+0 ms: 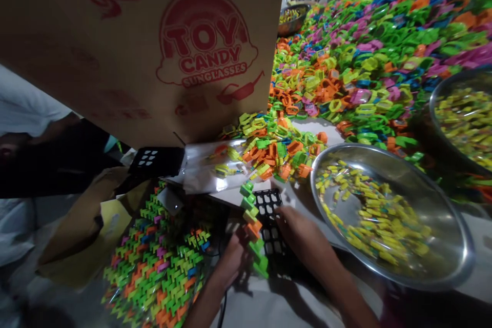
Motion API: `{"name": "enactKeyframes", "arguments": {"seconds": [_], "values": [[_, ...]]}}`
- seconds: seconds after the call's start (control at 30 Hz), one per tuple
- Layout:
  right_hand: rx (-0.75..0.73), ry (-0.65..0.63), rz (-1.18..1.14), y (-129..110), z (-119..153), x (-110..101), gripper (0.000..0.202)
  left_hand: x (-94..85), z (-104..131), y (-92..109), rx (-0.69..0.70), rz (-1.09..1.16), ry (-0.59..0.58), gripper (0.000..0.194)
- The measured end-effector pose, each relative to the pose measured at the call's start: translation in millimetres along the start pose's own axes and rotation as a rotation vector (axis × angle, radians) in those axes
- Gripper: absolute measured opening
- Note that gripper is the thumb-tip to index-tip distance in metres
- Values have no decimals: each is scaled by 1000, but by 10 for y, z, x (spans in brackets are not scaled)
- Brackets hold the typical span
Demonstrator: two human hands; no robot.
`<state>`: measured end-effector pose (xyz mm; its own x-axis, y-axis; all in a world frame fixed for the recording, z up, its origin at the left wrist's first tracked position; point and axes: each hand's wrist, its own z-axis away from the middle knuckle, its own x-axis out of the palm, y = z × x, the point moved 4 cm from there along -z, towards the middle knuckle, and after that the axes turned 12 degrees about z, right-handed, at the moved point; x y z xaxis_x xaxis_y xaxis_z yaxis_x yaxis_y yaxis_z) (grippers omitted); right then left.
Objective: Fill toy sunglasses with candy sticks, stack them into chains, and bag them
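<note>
A huge heap of bright plastic toy pieces (369, 56) floods the far right of the white table (265, 302), with a "Toy Candy Sunglasses" carton (154, 46) looming at the far left edge. At the near right edge sits a steel bowl (442, 261) of yellow candies. Front and centre, the left hand (230, 261) grips a stacked column of coloured pieces (253, 230) standing on the black grid tray (272, 230), while the right hand (303, 236) lies loosely curled on the tray, touching the column.

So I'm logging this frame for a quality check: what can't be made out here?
- Left hand, head view: its fingers sit behind the stack of plastic pieces, so the grip is unclear.
- Black grid tray: the right hand covers part of it.
- Second bowl: cut off by the right edge.
- Cardboard box: cut off by the top and left edges.
- Yellow bits in the metal bowl: too small to identify.
</note>
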<state>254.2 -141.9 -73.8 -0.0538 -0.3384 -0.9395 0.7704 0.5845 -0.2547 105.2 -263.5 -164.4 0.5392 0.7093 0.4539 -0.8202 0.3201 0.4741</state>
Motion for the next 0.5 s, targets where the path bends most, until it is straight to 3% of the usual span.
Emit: {"name": "enactKeyframes", "arguments": {"seconds": [0.1, 0.27, 0.37, 0.5], "values": [[-1, 64, 102, -85, -518, -228, 30, -80, 103, 90, 28, -18, 27, 72], [2, 68, 243, -334, -1135, -316, 40, -202, 207, 166, 33, -72, 77, 68], [-14, 73, 281, -375, -1215, -315, 35, -245, 198, 183, 33, -90, 89, 74], [-17, 146, 257, -267, -1030, -394, 29, -261, 103, 153, 12, -112, 22, 77]]}}
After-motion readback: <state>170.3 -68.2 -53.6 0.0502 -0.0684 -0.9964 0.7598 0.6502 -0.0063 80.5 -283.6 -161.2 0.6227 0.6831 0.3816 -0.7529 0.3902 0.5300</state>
